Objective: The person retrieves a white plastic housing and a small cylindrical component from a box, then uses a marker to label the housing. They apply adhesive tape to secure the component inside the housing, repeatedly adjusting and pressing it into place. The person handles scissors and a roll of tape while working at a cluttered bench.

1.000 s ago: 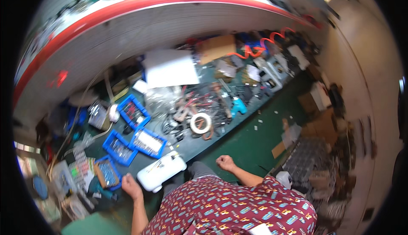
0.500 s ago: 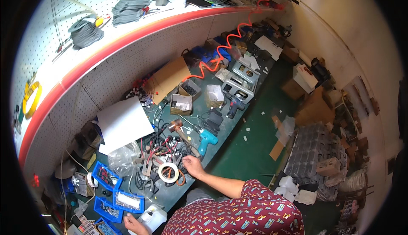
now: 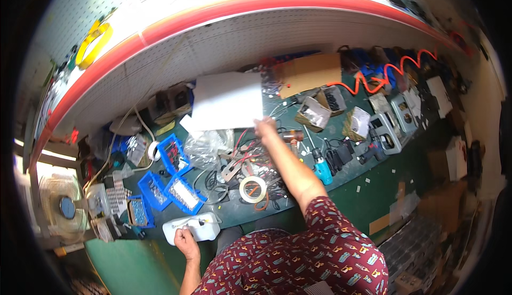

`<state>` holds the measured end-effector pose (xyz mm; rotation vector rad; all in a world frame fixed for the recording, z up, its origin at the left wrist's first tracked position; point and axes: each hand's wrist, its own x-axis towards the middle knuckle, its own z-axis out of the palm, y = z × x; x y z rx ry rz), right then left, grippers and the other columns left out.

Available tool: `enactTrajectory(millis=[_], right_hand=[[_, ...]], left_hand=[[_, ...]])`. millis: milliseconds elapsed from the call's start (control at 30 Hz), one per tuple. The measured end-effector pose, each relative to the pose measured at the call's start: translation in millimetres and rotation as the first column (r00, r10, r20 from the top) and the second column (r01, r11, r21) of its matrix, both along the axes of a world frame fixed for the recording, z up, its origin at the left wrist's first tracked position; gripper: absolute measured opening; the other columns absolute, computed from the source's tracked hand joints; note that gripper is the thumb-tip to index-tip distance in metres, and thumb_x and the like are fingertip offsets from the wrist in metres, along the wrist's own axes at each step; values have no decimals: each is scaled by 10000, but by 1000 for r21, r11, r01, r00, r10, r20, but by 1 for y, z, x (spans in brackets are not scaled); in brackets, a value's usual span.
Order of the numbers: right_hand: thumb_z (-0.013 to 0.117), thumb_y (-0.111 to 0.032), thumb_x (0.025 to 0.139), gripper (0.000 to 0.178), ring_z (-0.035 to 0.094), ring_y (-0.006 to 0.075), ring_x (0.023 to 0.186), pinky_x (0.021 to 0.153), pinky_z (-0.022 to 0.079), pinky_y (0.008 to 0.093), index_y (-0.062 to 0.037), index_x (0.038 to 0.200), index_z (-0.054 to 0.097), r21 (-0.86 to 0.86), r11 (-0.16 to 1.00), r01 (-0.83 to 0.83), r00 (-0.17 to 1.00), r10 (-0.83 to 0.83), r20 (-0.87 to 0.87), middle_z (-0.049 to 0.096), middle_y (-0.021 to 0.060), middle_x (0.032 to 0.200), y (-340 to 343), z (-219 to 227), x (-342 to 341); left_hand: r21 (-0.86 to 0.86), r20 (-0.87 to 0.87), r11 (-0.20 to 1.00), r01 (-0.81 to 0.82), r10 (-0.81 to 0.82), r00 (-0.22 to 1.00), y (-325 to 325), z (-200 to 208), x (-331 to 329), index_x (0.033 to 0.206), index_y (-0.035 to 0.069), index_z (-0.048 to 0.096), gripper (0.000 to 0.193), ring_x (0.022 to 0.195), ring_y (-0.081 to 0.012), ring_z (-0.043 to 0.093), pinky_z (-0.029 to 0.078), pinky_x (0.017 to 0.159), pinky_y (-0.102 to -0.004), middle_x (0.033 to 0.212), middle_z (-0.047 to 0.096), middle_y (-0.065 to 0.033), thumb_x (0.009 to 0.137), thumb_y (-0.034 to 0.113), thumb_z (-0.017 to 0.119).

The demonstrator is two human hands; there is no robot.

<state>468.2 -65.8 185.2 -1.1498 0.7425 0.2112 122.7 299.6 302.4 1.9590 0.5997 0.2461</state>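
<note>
My right hand (image 3: 265, 128) reaches across the bench to the lower right corner of a large white sheet (image 3: 228, 102). Motion smears its fingers, so their grip cannot be made out. My left hand (image 3: 186, 242) is curled at the near edge of a white plastic container (image 3: 207, 228); whatever its fingers hold, if anything, is hidden. Below my right forearm lies a tangle of cables and loose parts (image 3: 246, 162), with a cream tape roll (image 3: 242, 193) at its near side. A clear plastic bag (image 3: 205, 150) rests just below the sheet.
Blue bins (image 3: 188, 205) of small hardware stand at left, near a fan (image 3: 68, 208). Right of my forearm are a teal power drill (image 3: 322, 171), small open boxes (image 3: 313, 114) and a grey case (image 3: 386, 133). A red-edged shelf (image 3: 213, 15) spans above the bench.
My right hand has gone from beside the tape roll to the corner of the white sheet. My left hand stays by the white container. The view has swung leftward.
</note>
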Motion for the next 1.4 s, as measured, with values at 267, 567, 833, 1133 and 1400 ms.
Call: enactTrajectory(millis=[267, 567, 833, 1133, 1400], right_hand=[[665, -150, 972, 169, 507, 86, 582, 472, 382, 217, -70, 1106, 600, 272, 913, 305, 771, -404, 493, 608, -3, 808, -129, 103, 6], [645, -115, 958, 228, 655, 239, 919, 753, 562, 352, -30, 1157, 573, 436, 738, 515, 631, -671, 389, 659, 103, 1012, -183, 45, -32], [484, 34, 948, 207, 654, 161, 722, 612, 559, 270, 8, 1113, 606, 23, 987, 160, 958, -161, 238, 693, 120, 932, -43, 23, -44], [429, 76, 919, 202, 560, 122, 596, 542, 458, 254, -16, 866, 601, -328, 922, 207, 963, -133, 233, 614, 54, 719, 15, 26, -228], [575, -3, 894, 93, 646, 153, 694, 660, 536, 286, 7, 956, 643, -501, 864, -39, 998, 54, 14, 703, 92, 825, 32, -27, -341]], left_hand=[[-50, -8, 999, 1, -2, 1000, -12, -23, -10, 663, 75, 337, 413, 626, -57, 290, 261, 527, -289, 643, 331, 57, 991, 108, 586], [-58, 19, 998, 27, -26, 999, -20, -15, -5, 652, 72, 361, 410, 611, -61, 309, 276, 517, -300, 622, 350, 57, 989, 125, 589], [-34, -43, 999, -26, 25, 999, -11, -2, -27, 661, 77, 363, 400, 612, -53, 297, 263, 517, -285, 631, 325, 62, 990, 92, 589], [-45, -76, 998, -49, 45, 996, 14, -13, -46, 649, 65, 384, 403, 593, -41, 305, 262, 502, -283, 608, 344, 72, 990, 102, 594], [11, -54, 997, 75, -74, 996, 54, -36, -30, 663, 71, 387, 416, 596, -41, 333, 283, 513, -278, 610, 378, 58, 1020, 187, 565]])
